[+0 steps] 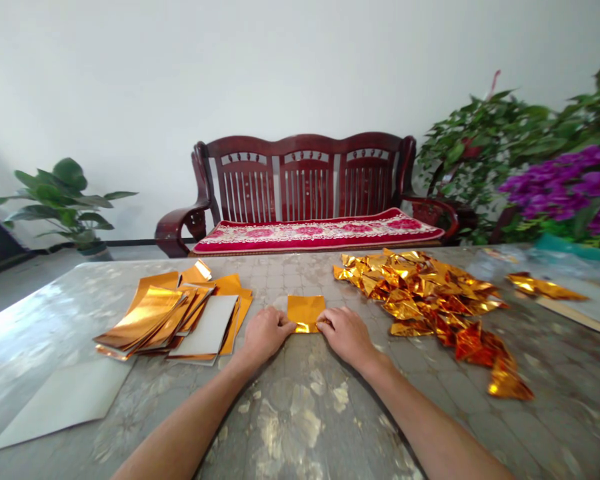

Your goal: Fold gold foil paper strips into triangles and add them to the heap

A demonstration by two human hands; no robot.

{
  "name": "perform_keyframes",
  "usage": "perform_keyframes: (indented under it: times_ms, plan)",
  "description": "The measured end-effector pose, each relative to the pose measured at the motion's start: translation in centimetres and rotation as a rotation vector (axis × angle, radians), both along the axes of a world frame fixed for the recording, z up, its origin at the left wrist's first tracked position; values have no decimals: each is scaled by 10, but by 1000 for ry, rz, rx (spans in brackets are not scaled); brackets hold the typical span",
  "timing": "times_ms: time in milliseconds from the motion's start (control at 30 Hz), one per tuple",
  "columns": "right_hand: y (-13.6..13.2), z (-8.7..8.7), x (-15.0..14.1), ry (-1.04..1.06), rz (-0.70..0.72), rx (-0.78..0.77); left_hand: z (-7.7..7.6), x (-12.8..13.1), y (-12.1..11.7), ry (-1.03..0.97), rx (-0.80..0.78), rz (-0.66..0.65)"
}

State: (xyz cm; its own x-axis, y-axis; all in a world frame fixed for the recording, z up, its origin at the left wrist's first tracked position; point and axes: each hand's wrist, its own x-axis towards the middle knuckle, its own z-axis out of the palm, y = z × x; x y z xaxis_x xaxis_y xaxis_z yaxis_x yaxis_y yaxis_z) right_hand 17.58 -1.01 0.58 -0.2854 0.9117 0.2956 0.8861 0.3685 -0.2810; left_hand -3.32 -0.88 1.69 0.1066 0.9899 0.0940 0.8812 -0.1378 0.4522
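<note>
A small sheet of gold foil paper (306, 309) lies flat on the table between my hands, its near edge folded into a shiny strip. My left hand (267, 333) pinches the near left corner between thumb and curled fingers. At the near right corner, my right hand (345, 332) pinches the same sheet. Left of my hands sits a loose stack of gold foil sheets (153, 313), some with the pale back (207, 325) up. To the right is a heap of folded gold foil pieces (420, 287), with one piece (509, 380) at its near end.
A pale sheet (63, 400) lies at the table's left. Clear plastic wrapping (505, 260) and another folded piece (545, 287) are at the far right, beside purple flowers (565, 183). A wooden bench (307, 177) stands behind the patterned table (290, 413).
</note>
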Motion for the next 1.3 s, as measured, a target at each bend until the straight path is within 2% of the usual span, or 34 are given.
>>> perform_keyframes:
  times_ms: [533, 700, 767, 833, 900, 967, 1100, 1300]
  plan:
    - [0, 2, -3, -39, -12, 2, -1, 2, -1, 211, 115, -23]
    - [0, -2, -3, -47, -9, 13, -5, 2, -3, 194, 184, -35]
    - [-1, -2, -3, -43, -5, 38, -8, 3, -5, 134, 261, -95]
    - [-2, -1, -3, -48, 6, 82, -10, 5, -6, 93, 329, -218]
    - [-4, 2, -5, -81, 37, 133, -12, 7, -8, 108, 337, -362]
    - [-7, 4, -7, -133, 108, 163, -13, 9, -10, 161, 310, -451]
    - [-15, 7, -8, -225, 253, 173, -12, 11, -16, 300, 290, -481]
    - [-26, 9, -5, -320, 228, 110, -8, 12, -26, 410, 248, -459]
